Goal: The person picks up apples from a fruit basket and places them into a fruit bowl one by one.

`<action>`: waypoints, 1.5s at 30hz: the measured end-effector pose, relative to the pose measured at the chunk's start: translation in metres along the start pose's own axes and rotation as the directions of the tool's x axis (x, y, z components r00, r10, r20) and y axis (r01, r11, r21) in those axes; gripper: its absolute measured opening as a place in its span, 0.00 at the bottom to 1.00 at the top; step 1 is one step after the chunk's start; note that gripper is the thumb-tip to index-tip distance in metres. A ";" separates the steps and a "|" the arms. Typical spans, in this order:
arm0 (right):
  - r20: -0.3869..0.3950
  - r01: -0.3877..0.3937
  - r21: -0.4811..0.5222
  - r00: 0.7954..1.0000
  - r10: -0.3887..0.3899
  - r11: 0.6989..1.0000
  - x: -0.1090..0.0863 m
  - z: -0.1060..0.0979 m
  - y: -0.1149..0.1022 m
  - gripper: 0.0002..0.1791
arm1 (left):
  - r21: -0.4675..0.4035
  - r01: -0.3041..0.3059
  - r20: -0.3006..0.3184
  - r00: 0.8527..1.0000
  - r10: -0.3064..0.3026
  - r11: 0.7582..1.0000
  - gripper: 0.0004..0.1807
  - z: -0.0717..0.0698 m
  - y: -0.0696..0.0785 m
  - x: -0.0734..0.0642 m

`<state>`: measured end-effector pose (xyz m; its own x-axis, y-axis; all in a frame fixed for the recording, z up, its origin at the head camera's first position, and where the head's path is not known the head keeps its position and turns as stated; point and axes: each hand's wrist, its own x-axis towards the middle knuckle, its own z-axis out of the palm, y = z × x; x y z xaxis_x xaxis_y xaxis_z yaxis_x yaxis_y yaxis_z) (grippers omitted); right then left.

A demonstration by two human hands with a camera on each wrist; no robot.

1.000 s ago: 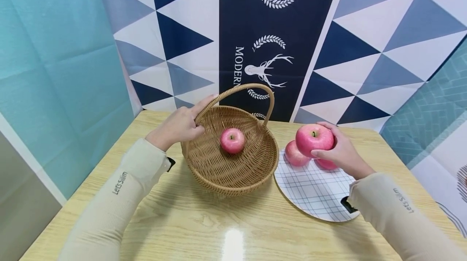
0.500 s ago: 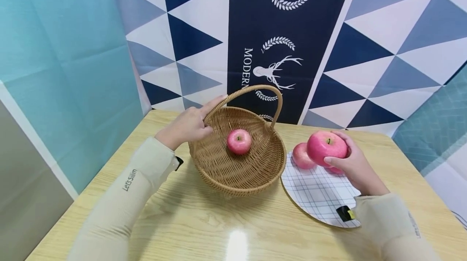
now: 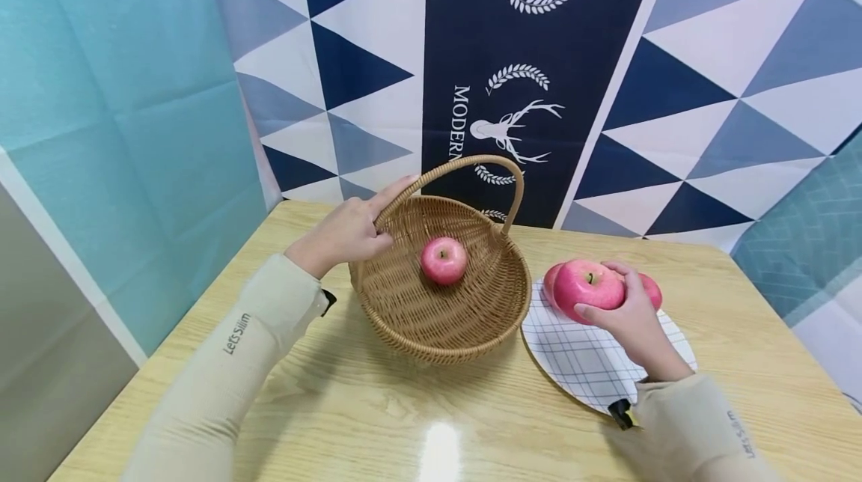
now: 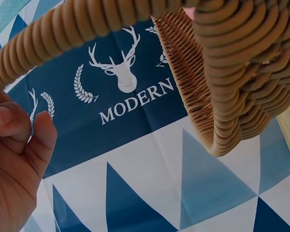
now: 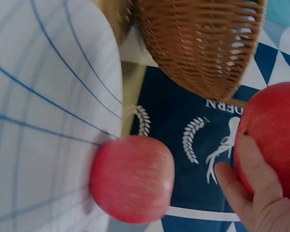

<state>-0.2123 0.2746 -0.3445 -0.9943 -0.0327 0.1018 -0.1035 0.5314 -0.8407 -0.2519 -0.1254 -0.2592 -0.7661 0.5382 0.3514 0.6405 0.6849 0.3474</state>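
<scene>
My left hand point(image 3: 343, 235) grips the handle point(image 3: 465, 162) of a wicker basket point(image 3: 377, 317), one finger stretched along it. In the left wrist view, curled fingertips lie close under the handle point(image 4: 53, 34). A pink-red apple point(image 3: 444, 260) rests inside the basket. My right hand point(image 3: 633, 317) holds another apple point(image 3: 590, 292) by its sides, stem up, over a round board with a blue-lined check point(image 3: 572, 362). Behind it two more apples show partly, one at the left point(image 3: 551, 281) and one at the right point(image 3: 651, 290). The right wrist view shows the held apple point(image 5: 275, 130) near the basket's side.
The wooden table point(image 3: 364, 407) carries the basket and the board side by side. A patterned cloth point(image 3: 377, 40) with deer prints hangs right behind the table's back edge. A teal cloth point(image 3: 135, 130) hangs along the left side.
The view has swung a little left. My right hand with its apple has come lower and nearer, uncovering more of the right-hand apple behind it. The left hand keeps its place on the handle.
</scene>
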 end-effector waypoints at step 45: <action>0.168 -0.147 -0.095 0.973 0.161 0.985 0.000 0.019 0.041 0.48 | -0.045 0.006 -0.006 1.000 -0.007 0.999 0.46 0.001 0.003 -0.004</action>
<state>-0.2173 0.2802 -0.3886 -0.9882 -0.0880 -0.1256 0.0465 0.6082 -0.7924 -0.2465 -0.1247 -0.2606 -0.7701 0.5308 0.3539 0.6373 0.6658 0.3881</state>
